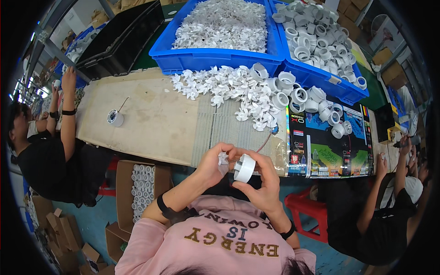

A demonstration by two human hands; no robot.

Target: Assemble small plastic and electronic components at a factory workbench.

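Observation:
My right hand (263, 183) is wrapped round a white round plastic housing (246, 168), tipped on its side just in front of the table edge. A grey part shows at its open side, and a thin reddish wire runs up behind it. My left hand (213, 161) is closed beside it, with a small white fan wheel (223, 160) in the palm. Its fingertips reach toward the housing's open side; whether they touch it is hard to tell. Loose white fan wheels (224, 85) lie heaped on the table beyond my hands, with several white rings (299, 95) to their right.
At the back stand a blue bin (215, 57) of fan wheels and another blue bin (321, 75) of white rings. A white housing (115, 118) with a wire sits on the left of the table. A red stool (307, 213) is low right. Other people work on both sides.

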